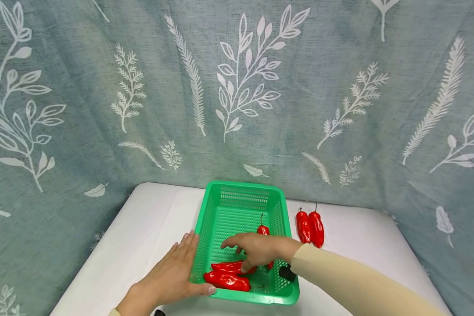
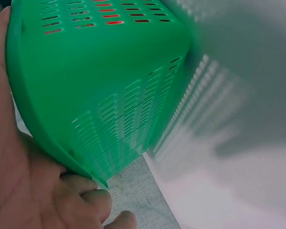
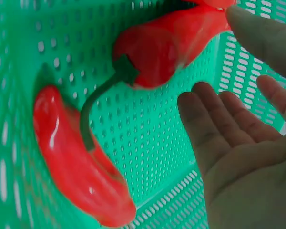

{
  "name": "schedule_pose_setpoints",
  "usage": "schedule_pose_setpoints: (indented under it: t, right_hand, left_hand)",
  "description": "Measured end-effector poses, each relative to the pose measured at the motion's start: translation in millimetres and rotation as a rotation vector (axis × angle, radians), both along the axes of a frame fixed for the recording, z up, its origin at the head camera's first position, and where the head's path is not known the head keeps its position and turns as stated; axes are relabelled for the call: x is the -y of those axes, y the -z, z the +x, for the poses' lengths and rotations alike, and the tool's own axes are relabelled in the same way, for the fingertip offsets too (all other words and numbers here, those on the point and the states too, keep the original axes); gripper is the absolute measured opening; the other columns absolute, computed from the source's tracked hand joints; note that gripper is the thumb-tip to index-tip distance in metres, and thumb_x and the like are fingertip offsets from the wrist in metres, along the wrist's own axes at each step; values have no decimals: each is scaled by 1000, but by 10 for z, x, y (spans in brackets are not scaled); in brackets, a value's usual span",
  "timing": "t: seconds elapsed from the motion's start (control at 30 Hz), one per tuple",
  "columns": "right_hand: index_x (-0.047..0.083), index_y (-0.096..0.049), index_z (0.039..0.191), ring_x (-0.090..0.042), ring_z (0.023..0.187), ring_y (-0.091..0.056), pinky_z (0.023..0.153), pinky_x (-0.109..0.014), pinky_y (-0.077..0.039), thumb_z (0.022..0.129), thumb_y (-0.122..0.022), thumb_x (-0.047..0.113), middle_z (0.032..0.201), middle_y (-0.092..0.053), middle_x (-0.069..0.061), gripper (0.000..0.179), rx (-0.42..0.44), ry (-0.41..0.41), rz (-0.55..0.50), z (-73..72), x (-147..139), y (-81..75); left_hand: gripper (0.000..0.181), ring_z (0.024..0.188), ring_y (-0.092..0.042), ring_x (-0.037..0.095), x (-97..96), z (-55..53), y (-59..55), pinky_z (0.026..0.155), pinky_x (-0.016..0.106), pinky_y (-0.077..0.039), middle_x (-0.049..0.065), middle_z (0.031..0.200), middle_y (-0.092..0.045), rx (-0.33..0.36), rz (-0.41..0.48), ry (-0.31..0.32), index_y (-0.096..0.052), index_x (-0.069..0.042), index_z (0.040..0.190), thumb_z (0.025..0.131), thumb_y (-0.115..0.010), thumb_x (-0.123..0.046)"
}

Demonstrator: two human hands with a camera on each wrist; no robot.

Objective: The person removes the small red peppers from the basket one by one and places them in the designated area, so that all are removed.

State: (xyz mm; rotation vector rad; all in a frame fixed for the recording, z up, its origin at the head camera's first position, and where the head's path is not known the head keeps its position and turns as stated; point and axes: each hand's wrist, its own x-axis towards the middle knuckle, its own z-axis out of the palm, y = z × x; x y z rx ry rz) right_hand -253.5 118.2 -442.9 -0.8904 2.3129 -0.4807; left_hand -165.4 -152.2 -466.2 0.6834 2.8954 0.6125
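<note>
A green plastic basket (image 1: 245,183) stands on a white table. My left hand (image 1: 171,267) lies with straight fingers along its left rim, the thumb on the front rim. Inside the basket, my right hand (image 1: 256,249) hovers above red peppers, fingers spread and nothing gripped. Two of them, a front pepper (image 1: 227,281) and one just behind it (image 1: 221,266), lie side by side at the front left. The right hand and wrist partly cover a third pepper (image 1: 263,229) along the right wall. The right wrist view shows a pepper with a curved green stem (image 3: 148,57) beside the thumb.
Two more red peppers, a left one (image 1: 303,226) and a right one (image 1: 316,229), lie together on the white tabletop (image 1: 359,232) right of the basket. A grey-green curtain (image 1: 237,87) with white leaf prints hangs behind the table's back edge and at its sides.
</note>
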Motion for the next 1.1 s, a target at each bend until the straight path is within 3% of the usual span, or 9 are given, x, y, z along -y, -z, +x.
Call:
schedule_pose_setpoints:
  t: [0.17,0.33,0.5,0.77,0.9,1.1]
  right_hand:
    - [30,-55,147,-14,116,-67,89,-28,-58,86,-87,12,139,-64,5,71,25,-40,21,-12,42,63]
    - [32,-55,140,-9,111,-62,89,-27,-56,84,-89,12,129,-64,7,69,-20,-68,77,-37,43,103]
    - [27,-54,137,-5,101,-59,81,-23,-56,81,-91,11,114,-65,11,69,-18,-33,127,-40,38,141]
    - [20,-51,136,-9,79,-58,71,-24,-52,81,-91,13,86,-63,8,69,-44,36,231,3,39,143]
    - [19,-50,137,-9,79,-58,70,-25,-52,80,-89,12,88,-63,8,69,-59,44,176,-26,28,120]
    - [16,-53,133,-9,90,-61,75,-26,-54,81,-87,16,108,-68,4,62,-76,77,30,-106,-43,20]
  left_hand:
    - [136,161,-21,41,6,2,-10,126,61,-29,24,172,-24,19,5,6,-24,9,163,79,-59,-91]
    - [135,162,-20,41,5,-3,-24,126,60,-30,24,173,-23,29,3,9,-23,9,163,80,-60,-91]
    - [133,161,-21,42,2,-14,-42,125,60,-30,25,172,-24,18,0,20,-24,10,162,81,-62,-88]
    - [135,161,-21,43,4,-11,-48,125,60,-30,26,172,-23,29,8,13,-24,10,162,80,-62,-89]
    - [135,162,-20,42,4,-19,-38,126,59,-30,25,172,-23,37,13,11,-23,9,163,79,-61,-90]
    - [136,162,-20,42,-1,-20,-27,126,59,-30,24,173,-23,41,12,6,-23,9,163,79,-61,-90]
